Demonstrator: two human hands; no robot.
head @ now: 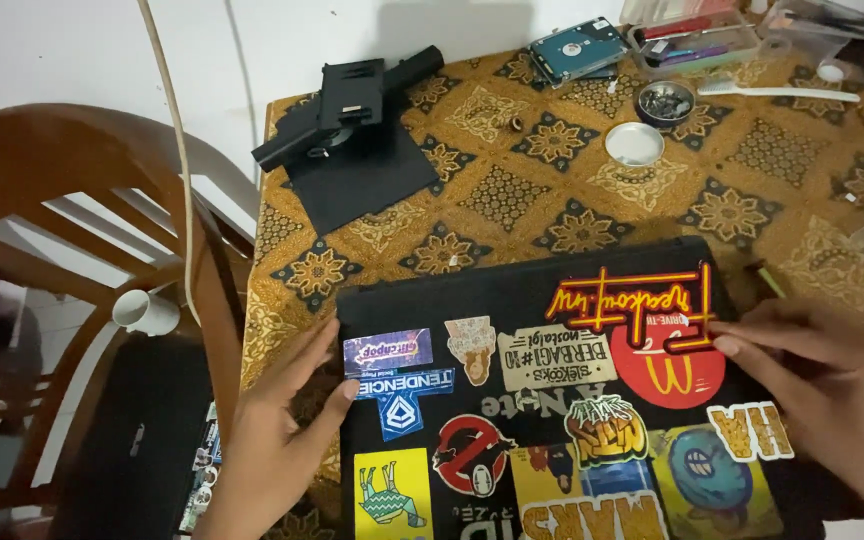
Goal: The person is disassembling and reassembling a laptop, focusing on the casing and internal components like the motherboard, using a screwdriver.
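Both hands on the sticker-covered black laptop (552, 400), lid closed, lying flat on the desk (512, 190) right in front of me.

Left hand (282, 440): open, palm low, fingers spread along the laptop's left edge, thumb up near the top-left corner. Touching, not wrapped around anything. Right hand (832, 380): open too, fingers flat on the lid at the right edge, over the red round sticker. So the grip is only a press-and-steady from both sides, nothing closed on the case.

Risks as I judge them:
- The laptop's left edge sits close to the desk's left edge, with the wooden chair (82, 220) and floor below. A push leftward with only flat palms could slide it over.
- The patterned cloth on the desk may drag or bunch if the laptop is shoved, not lifted.
- Lifting with open palms and no fingers under the case: likely slip.

Further out, well apart from the laptop: a black sheet with a black bracket part (357, 100) top left, a small round metal lid (635, 143), a round tin of small metal bits (665, 100), a bare hard drive (577, 48), a clear tray of tools (692, 38), a white brush (782, 92). Pushing the laptop away from me could knock the lid and tin.
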